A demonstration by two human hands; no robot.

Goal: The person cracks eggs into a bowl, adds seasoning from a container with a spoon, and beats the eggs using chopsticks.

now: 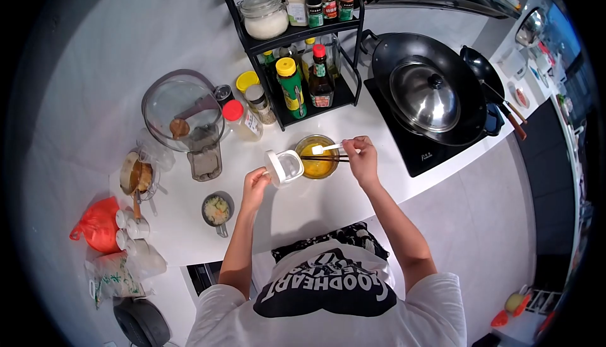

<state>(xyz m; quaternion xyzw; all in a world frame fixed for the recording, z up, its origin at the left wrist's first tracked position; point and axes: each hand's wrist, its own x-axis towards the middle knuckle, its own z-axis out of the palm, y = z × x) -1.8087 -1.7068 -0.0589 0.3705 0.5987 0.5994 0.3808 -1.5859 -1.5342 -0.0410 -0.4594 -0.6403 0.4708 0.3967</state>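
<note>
My left hand [255, 186] is closed on a small white seasoning container [282, 167] with its lid up, held at the left side of a metal bowl. In the bowl [317, 176] lies yellow liquid [315, 164] that looks like beaten egg. Between the fingers of my right hand [362, 161] is a small white spoon [327, 149], its scoop over the bowl. A pair of dark chopsticks [341, 159] rests in the bowl, the outer ends passing close under my right hand.
A small grey cup of chopped food [216, 209] stands left of my left arm. Behind the bowl is a black rack [297, 31] of bottles and jars. A lidded wok [385, 63] sits on the cooktop [424, 155] at right. An egg carton [205, 162] and glass lid [165, 104] are at left.
</note>
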